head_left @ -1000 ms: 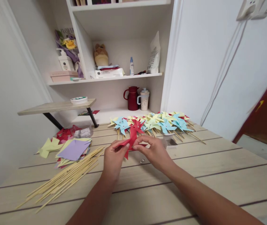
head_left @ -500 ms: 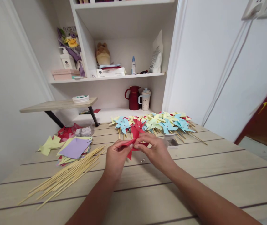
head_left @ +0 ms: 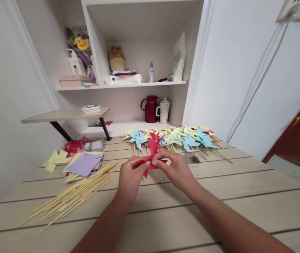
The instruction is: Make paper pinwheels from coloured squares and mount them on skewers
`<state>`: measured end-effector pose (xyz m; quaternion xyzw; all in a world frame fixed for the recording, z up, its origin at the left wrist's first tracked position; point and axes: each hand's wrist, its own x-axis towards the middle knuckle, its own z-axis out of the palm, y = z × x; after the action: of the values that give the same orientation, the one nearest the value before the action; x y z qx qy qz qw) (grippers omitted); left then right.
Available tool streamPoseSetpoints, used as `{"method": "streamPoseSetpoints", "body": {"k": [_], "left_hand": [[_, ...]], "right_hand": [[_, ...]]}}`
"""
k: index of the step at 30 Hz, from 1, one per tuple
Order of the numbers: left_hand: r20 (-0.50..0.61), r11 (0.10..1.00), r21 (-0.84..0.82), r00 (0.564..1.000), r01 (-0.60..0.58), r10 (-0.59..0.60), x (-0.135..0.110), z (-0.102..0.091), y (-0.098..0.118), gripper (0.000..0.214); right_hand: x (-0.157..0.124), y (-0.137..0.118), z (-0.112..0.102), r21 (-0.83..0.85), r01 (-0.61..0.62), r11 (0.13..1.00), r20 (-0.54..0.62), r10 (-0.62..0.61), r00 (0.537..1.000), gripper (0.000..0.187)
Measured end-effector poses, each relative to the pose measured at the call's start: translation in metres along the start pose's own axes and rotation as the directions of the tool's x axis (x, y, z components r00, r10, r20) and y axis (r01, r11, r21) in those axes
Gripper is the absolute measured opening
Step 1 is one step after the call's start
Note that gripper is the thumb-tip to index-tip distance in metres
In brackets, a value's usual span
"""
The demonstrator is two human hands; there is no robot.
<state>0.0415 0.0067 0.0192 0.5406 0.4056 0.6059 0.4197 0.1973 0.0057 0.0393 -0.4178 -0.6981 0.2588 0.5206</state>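
Between my two hands is a red paper pinwheel [head_left: 152, 151], held above the table with its blades partly folded. My left hand [head_left: 132, 175] pinches its left side between thumb and fingers. From the right, my right hand [head_left: 173, 168] grips it near the centre, the fingertips of both hands almost meeting there. My fingers cover the middle of the paper, so I cannot make out any small part in them. A few small shiny pieces [head_left: 160, 179] lie on the table just below my right hand.
Finished pinwheels on sticks [head_left: 171, 138] lie at the table's back. To the left are wooden sticks [head_left: 73, 196], a stack of coloured paper [head_left: 83, 164] and yellow cut paper [head_left: 56, 160]. A small clear box [head_left: 192, 160] stands beyond my right hand. A raised wooden shelf [head_left: 65, 115] stands back left.
The view has shifted slightly. Both hands keep their hold on the red pinwheel, with the fingertips moving only a little at its centre.
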Motion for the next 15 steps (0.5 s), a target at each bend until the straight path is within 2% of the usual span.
{"method": "streamPoseSetpoints", "body": {"k": [8, 15], "left_hand": [[0.014, 0.998, 0.019, 0.998, -0.059, 0.058, -0.0005, -0.001, -0.0038, 0.019], [-0.022, 0.994, 0.027, 0.995, -0.102, 0.102, -0.0015, 0.0032, -0.0044, 0.02]], "right_hand": [[0.0006, 0.0006, 0.002, 0.059, -0.064, 0.996, -0.027, 0.066, 0.997, 0.008], [-0.0002, 0.0052, 0.0062, 0.104, -0.008, 0.995, -0.104, 0.018, 0.994, 0.014]]}}
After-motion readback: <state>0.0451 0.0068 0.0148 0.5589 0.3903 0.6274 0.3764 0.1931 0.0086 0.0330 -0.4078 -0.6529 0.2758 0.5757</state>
